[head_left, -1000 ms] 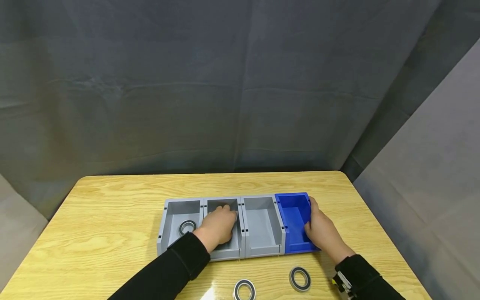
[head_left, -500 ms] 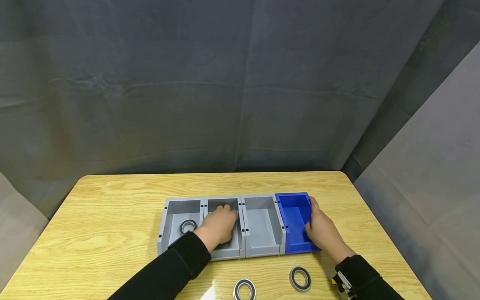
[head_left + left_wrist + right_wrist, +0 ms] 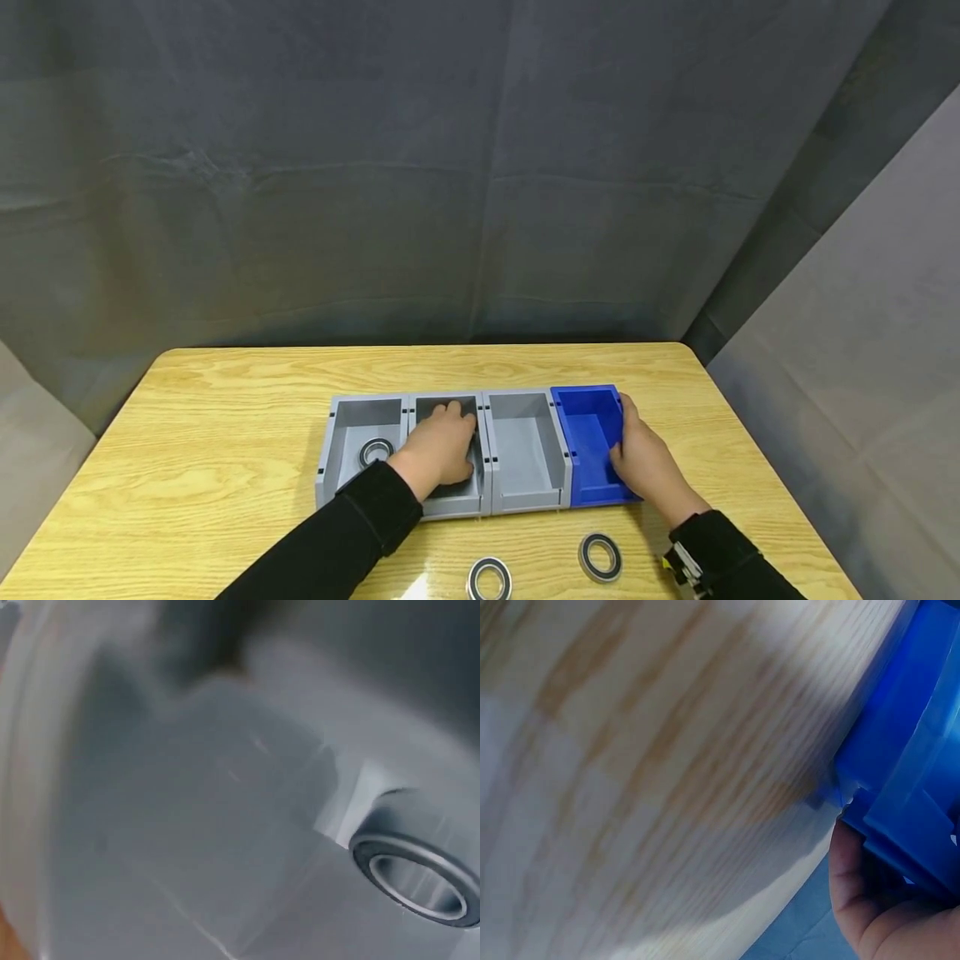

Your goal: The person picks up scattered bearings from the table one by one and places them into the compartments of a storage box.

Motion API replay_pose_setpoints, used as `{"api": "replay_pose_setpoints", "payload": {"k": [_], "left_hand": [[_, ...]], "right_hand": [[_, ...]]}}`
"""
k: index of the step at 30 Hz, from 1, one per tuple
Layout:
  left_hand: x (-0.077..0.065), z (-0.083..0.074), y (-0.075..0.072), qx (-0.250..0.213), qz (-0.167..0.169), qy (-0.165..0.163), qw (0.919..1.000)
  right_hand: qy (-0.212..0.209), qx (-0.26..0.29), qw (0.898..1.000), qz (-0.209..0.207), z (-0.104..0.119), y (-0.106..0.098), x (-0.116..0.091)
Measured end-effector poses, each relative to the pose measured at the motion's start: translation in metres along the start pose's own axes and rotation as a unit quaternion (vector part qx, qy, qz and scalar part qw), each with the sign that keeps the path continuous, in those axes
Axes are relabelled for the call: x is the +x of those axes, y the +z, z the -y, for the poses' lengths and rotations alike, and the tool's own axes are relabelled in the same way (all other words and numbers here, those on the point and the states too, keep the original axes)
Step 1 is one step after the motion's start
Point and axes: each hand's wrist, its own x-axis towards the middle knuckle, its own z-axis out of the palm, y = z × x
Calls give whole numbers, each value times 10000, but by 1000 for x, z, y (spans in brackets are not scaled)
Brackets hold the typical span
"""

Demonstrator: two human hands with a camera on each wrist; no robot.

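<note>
My left hand (image 3: 442, 443) reaches down into the second grey bin (image 3: 453, 507) from the left, thumb apart from the other fingers; the hand covers much of the bin's floor. In the left wrist view, a ball bearing (image 3: 416, 877) shows at the lower right against grey plastic, and no fingers are clearly visible. At the right end of the row, my right hand (image 3: 648, 462) grips the side wall of the blue bin (image 3: 588, 446), with the thumb over its rim. The right wrist view shows the blue bin (image 3: 904, 735) with curled fingers at its edge.
Another bearing (image 3: 376, 452) lies in the leftmost grey bin (image 3: 324, 471). The third grey bin (image 3: 522, 450) joins the blue one. Two bearings, one (image 3: 489, 578) nearer the middle and one (image 3: 600, 557) to the right, lie on the wooden table (image 3: 202, 467) before the row.
My left hand's fingers have loosened and spread a little inside the second grey bin, and the thumb has moved away from them. The right hand stays on the blue bin.
</note>
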Motion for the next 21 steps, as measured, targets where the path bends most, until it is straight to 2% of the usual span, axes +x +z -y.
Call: {"api": "replay_pose_setpoints", "payload": {"k": [4,10,16,21], "left_hand": [[-8,3,-5,-196,-130,70,9997],[-37,10,-29,-650,-579,136,9961],[-67,28,-49,-555,-1088,-215,9923],[-84,49,-53,-604,-1542,-660,9840]], "right_hand": [[-21,20,10000,-16,1,2,2],[-120,-11,9999,-19,1,1,5],[-132,-25,9999,24,0,-2,4],[-160,-27,9999,52,-3,-6,3]]}}
